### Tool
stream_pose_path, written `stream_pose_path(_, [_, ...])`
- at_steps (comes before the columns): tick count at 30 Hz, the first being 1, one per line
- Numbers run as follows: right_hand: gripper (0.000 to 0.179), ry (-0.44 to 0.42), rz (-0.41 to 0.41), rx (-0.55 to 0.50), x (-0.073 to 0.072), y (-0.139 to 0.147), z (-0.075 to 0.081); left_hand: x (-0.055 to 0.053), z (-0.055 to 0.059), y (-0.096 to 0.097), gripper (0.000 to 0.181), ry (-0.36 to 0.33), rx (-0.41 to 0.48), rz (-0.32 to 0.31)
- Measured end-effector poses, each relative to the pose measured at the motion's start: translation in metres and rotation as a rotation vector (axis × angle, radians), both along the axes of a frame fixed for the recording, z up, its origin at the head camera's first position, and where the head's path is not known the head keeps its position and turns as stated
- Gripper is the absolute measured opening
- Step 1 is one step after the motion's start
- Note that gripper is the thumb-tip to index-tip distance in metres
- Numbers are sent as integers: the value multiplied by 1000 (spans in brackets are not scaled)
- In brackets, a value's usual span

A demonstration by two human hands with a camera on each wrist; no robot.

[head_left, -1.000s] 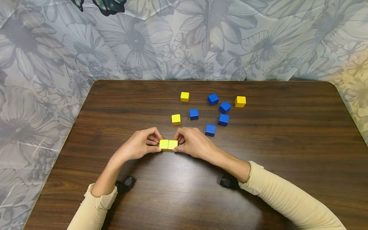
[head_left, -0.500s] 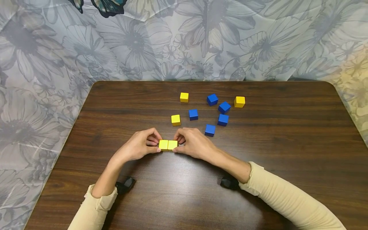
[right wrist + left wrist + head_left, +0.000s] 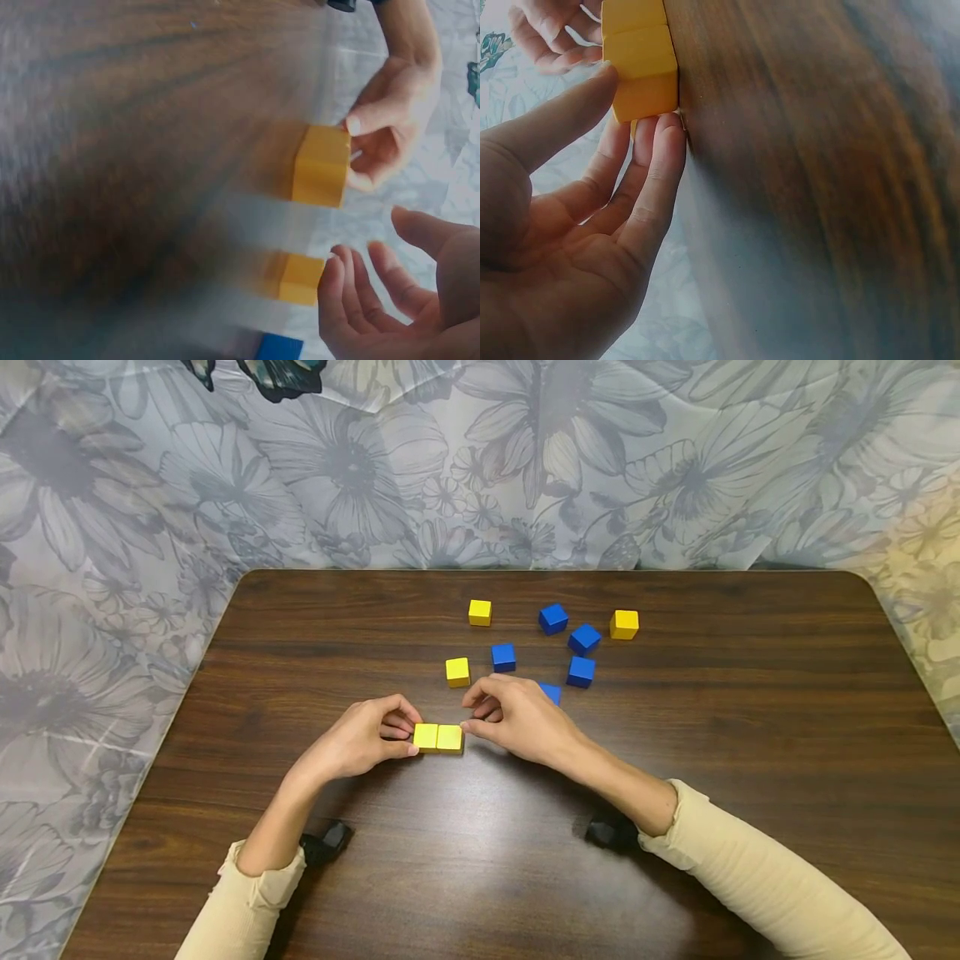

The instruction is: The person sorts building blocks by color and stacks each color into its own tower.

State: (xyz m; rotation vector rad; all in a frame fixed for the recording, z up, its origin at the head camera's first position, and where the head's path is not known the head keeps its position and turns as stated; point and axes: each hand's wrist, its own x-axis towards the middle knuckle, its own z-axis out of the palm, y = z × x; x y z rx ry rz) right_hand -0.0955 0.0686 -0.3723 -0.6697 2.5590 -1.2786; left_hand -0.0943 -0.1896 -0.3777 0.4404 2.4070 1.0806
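Two yellow cubes sit side by side on the dark wooden table, their faces touching. My left hand (image 3: 367,739) pinches the left yellow cube (image 3: 425,737) between thumb and fingers; the left wrist view shows the thumb on one side and fingertips under the other end. Just off the right yellow cube (image 3: 450,738) is my right hand (image 3: 525,718), its fingers loosely bent and holding nothing. In the right wrist view, a gap shows between the right hand's fingers (image 3: 334,300) and the joined cubes (image 3: 322,166). The right hand partly hides a blue cube (image 3: 550,693).
Behind the hands lie three loose yellow cubes, one near (image 3: 457,672), one farther back (image 3: 480,612) and one at right (image 3: 624,625). Several blue cubes (image 3: 581,672) are scattered among them. The table (image 3: 750,710) ends at a floral cloth backdrop (image 3: 352,468).
My right hand has let go of the right yellow cube and moved back and to the right, over a blue cube's edge. The left hand and the two cubes have stayed put.
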Motion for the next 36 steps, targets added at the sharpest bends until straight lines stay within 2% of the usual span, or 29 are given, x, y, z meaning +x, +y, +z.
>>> stream_pose_path(13, [25,53,-22,-10,-8,22,15,0,0,0,30,1,-4,8])
stream_pose_path(23, [46,88,-20,-61,-14,47,21,2,0,0,30,6,18,8])
stream_pose_path(36, [43,149,-69,-84,-26,80,23,3,0,1,30,4,24,6])
